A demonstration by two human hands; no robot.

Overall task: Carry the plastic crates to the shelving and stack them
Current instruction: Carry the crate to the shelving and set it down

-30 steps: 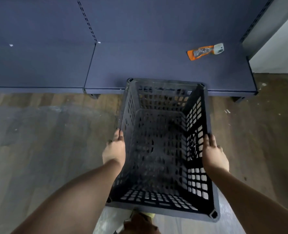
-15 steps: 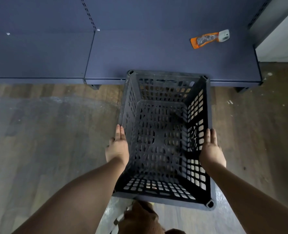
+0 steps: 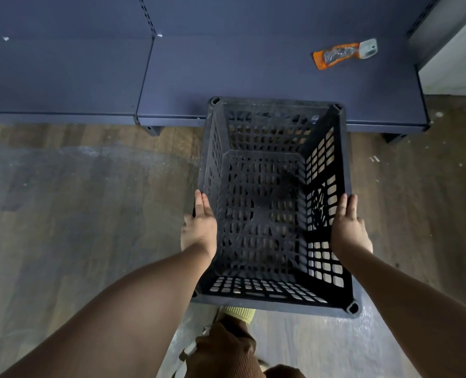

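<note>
while both flat hands, left hand point(image 3: 199, 230) and right hand point(image 3: 347, 230), squeeze the black crate point(image 3: 272, 203), its long axis points at the shelf point(image 3: 253, 77).

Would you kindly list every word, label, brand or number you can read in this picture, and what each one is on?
No text can be read anywhere.
Orange packet on the blue shelf: any print is too small and blurred to read.
White tag end of that packet: marks unreadable.
Black plastic crate, held by the left hand and right hand: no lettering visible.
</note>
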